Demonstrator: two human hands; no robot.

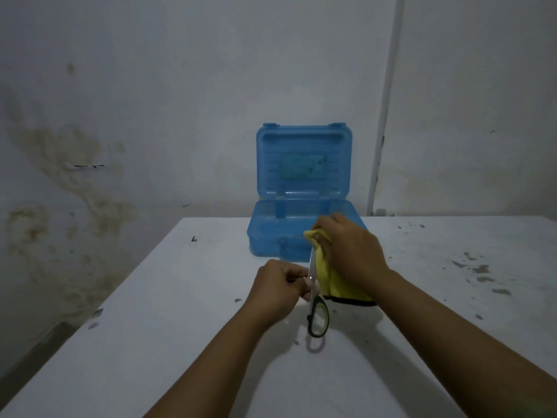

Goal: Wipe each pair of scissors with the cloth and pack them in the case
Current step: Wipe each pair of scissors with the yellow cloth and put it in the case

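A pair of scissors (317, 315) with green and black handles is held above the white table. My left hand (278, 289) grips it near the pivot, with the handle loop hanging down. My right hand (351, 251) is closed on a yellow cloth (325, 274) with a black edge and presses it around the blade, whose tip is hidden in the cloth. Just behind my hands stands a blue translucent case (271, 233), open, its lid (303, 159) upright against the wall. What lies inside the case cannot be made out.
The white table (187, 342) has dark specks and stains, most of them at the right (479, 271). A stained wall rises right behind the case, with a white pipe (382, 116) running up it. The table's left edge drops to a dark floor.
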